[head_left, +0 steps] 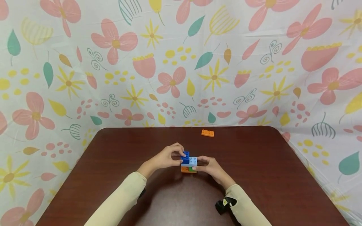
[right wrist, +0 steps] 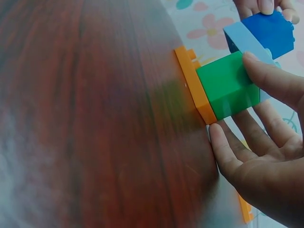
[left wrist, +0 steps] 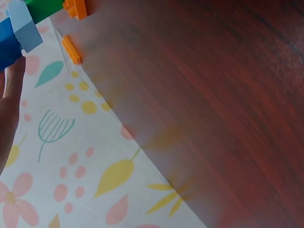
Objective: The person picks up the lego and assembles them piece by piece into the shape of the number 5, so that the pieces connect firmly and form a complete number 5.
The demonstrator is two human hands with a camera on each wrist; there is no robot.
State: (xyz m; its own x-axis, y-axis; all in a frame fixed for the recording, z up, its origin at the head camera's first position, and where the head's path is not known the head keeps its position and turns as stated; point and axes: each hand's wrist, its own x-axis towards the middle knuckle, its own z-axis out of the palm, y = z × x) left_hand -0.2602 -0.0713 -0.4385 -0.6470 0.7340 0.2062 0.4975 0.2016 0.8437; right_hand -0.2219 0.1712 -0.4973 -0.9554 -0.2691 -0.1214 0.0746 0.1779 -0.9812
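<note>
A small stack of toy building bricks stands on the table in the head view. At its bottom lies an orange plate (right wrist: 194,85), with a green brick (right wrist: 228,85) on one end. Across the green brick sits a light blue plate (head_left: 193,161), and a dark blue brick (head_left: 185,157) is on its left half. My left hand (head_left: 172,156) pinches the dark blue brick between thumb and fingers. My right hand (head_left: 210,166) grips the stack from the right, its thumb at the green brick's upper edge in the right wrist view.
A loose orange plate (head_left: 207,133) lies near the far edge of the dark brown table (head_left: 135,141). Behind the table hangs a flower-patterned cloth (head_left: 172,47). A black device (head_left: 223,205) is at the right wrist.
</note>
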